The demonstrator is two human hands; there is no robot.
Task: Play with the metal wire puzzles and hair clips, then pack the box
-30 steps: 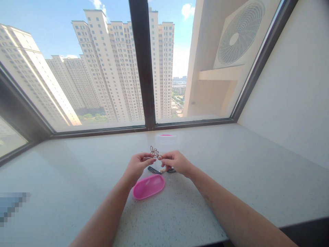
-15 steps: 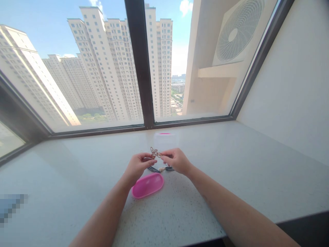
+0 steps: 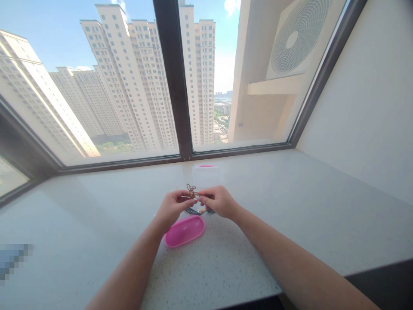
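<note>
Both hands meet over the middle of a pale speckled sill. My left hand and my right hand each pinch one side of a small brown wire-like hair clip, held just above the surface. Under the fingers lie a few dark and gold hair clips. A pink oval lid rests flat below my left hand. Behind the hands stands a clear plastic container with a pink rim.
A wide window with a dark centre post runs along the back of the sill. A white wall closes the right side. The sill's front edge drops off at lower right. A blurred patch lies at far left.
The two hands have drawn closer together on the brown clip, and the clip looks more bunched. The view has shifted slightly.
</note>
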